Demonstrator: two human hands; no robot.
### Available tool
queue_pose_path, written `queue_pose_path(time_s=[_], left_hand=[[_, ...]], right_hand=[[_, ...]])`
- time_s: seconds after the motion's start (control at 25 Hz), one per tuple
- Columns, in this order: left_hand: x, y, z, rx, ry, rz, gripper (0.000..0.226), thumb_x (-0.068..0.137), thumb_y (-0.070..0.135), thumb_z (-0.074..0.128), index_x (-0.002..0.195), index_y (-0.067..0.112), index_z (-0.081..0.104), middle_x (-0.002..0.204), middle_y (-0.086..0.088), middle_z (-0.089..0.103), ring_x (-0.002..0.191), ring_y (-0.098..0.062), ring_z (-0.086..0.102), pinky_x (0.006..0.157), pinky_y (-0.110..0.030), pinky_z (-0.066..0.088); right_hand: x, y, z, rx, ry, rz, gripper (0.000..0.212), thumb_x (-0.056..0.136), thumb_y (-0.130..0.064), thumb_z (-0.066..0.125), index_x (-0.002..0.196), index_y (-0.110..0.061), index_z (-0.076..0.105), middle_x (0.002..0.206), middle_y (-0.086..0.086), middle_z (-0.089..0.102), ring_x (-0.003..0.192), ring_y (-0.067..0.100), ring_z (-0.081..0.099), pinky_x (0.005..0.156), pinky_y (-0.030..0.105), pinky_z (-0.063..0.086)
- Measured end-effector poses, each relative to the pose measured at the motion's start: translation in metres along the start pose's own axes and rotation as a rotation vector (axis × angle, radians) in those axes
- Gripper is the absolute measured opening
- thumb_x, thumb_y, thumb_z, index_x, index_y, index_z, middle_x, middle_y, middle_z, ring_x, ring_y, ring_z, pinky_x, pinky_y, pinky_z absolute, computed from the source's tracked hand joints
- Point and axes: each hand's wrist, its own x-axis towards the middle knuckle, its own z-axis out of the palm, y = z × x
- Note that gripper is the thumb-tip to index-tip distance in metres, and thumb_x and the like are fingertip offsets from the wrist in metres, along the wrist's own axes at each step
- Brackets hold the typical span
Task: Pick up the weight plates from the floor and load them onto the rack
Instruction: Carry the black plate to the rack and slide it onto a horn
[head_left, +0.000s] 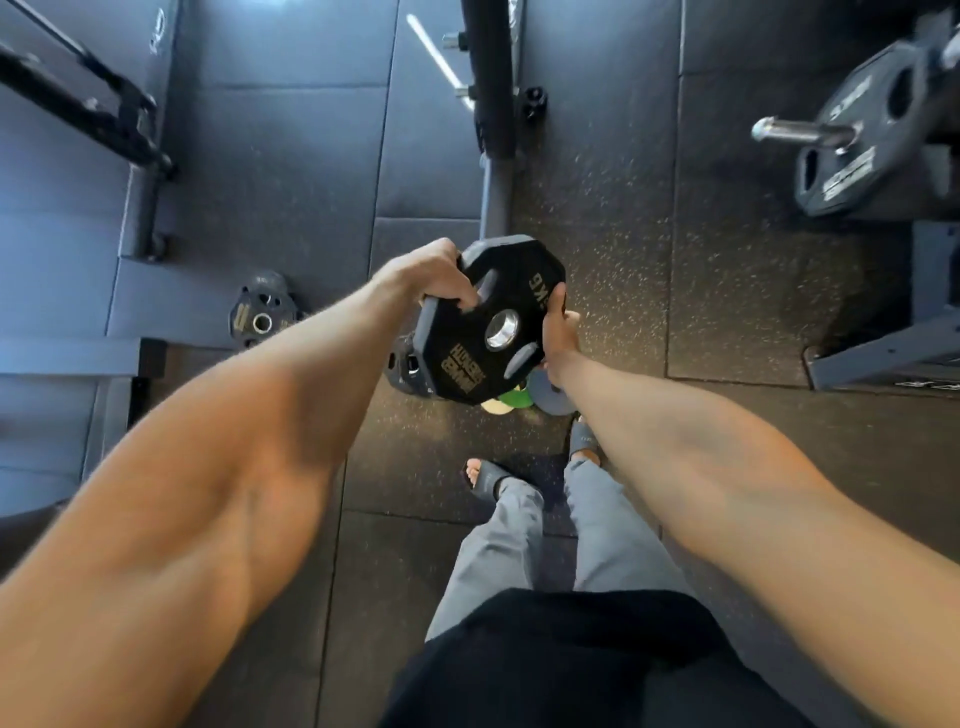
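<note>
A black weight plate (462, 358) is being held above the floor (613, 234) in the middle of the scene, tilted, with its steel-ringed hole turned upward. It is being gripped by both hands. The left hand (434, 275) is being used at the plate's far-left edge, its fingers (460, 301) curled into a grip slot. The right hand (558, 330) is being clamped on the right edge, with the thumb laid over the top face.

Just below the held plate, a second dark plate (405, 366) is lying on the floor, partly hidden. A green disc (511, 401) and a grey disc (548, 395) are showing at the held plate's near edge. A small plate (262, 317) is lying further left on the floor. A black rack upright (493, 78) with short pegs is standing beyond the held plate. At the far right, loaded plates (857, 130) are being carried on a chrome peg (789, 130).
</note>
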Motion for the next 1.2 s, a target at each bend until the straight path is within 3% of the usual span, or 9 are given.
queue_pose_path(time_s=[0.2,0.32,0.48,0.6,0.8,0.92,1.08,1.2], left_hand=[[-0.021,0.053,0.009,-0.146,0.117,-0.019,0.052,0.053,0.015,0.069,0.105,0.007,0.063,0.097,-0.010,0.068,0.089,-0.025,0.066,0.073,-0.031,0.058],[-0.028,0.086,0.011,-0.227,0.227,-0.030,0.041,0.062,0.008,0.067,0.102,0.000,0.067,0.094,-0.014,0.068,0.091,-0.028,0.067,0.057,-0.023,0.047],[-0.031,0.142,-0.007,-0.415,0.424,0.021,0.037,0.069,0.015,0.063,0.102,0.000,0.069,0.104,-0.019,0.071,0.099,-0.034,0.067,0.081,-0.033,0.054],[-0.038,0.206,-0.040,-0.549,0.582,0.092,0.032,0.076,0.018,0.063,0.100,-0.002,0.069,0.104,-0.020,0.070,0.098,-0.035,0.066,0.081,-0.035,0.053],[-0.059,0.326,-0.115,-0.768,0.756,0.197,0.044,0.086,0.029,0.065,0.117,-0.003,0.065,0.121,-0.022,0.065,0.113,-0.039,0.061,0.091,-0.040,0.051],[-0.075,0.389,-0.168,-0.835,0.846,0.302,0.043,0.077,0.025,0.061,0.109,-0.002,0.068,0.111,-0.020,0.070,0.105,-0.037,0.065,0.089,-0.041,0.055],[-0.078,0.467,-0.244,-0.879,0.925,0.443,0.049,0.066,0.033,0.056,0.100,0.001,0.070,0.096,-0.013,0.072,0.087,-0.032,0.068,0.077,-0.040,0.057],[-0.050,0.516,-0.298,-0.905,0.964,0.492,0.033,0.071,0.027,0.059,0.091,0.004,0.070,0.088,-0.011,0.072,0.085,-0.034,0.069,0.068,-0.038,0.055]], right_hand=[[-0.029,-0.045,-0.058,-0.039,0.120,-0.047,0.076,0.092,-0.073,0.037,0.124,-0.007,0.054,0.119,0.007,0.060,0.112,0.025,0.057,0.099,0.038,0.043],[-0.041,-0.088,-0.095,-0.123,0.268,-0.119,0.084,0.093,-0.073,0.032,0.126,0.000,0.059,0.129,0.017,0.061,0.121,0.034,0.056,0.105,0.043,0.039],[-0.052,-0.176,-0.145,-0.220,0.388,-0.334,0.084,0.093,-0.072,0.035,0.130,0.000,0.058,0.136,0.022,0.056,0.127,0.039,0.052,0.106,0.045,0.038],[-0.066,-0.250,-0.186,-0.227,0.477,-0.487,0.085,0.087,-0.080,0.033,0.119,-0.006,0.061,0.127,0.019,0.062,0.118,0.039,0.057,0.097,0.047,0.045],[-0.092,-0.387,-0.239,-0.112,0.609,-0.794,0.063,0.088,-0.074,0.046,0.095,-0.013,0.059,0.101,0.009,0.069,0.099,0.033,0.064,0.078,0.037,0.043],[-0.101,-0.468,-0.267,-0.063,0.693,-0.922,0.063,0.087,-0.072,0.050,0.095,-0.011,0.062,0.100,0.011,0.071,0.100,0.034,0.064,0.073,0.034,0.039],[-0.088,-0.571,-0.293,0.044,0.751,-1.036,0.067,0.086,-0.075,0.049,0.093,-0.010,0.061,0.098,0.011,0.071,0.097,0.033,0.064,0.076,0.038,0.043],[-0.062,-0.639,-0.301,0.091,0.777,-1.078,0.065,0.084,-0.076,0.049,0.086,-0.012,0.057,0.089,0.004,0.067,0.086,0.026,0.060,0.069,0.034,0.036]])
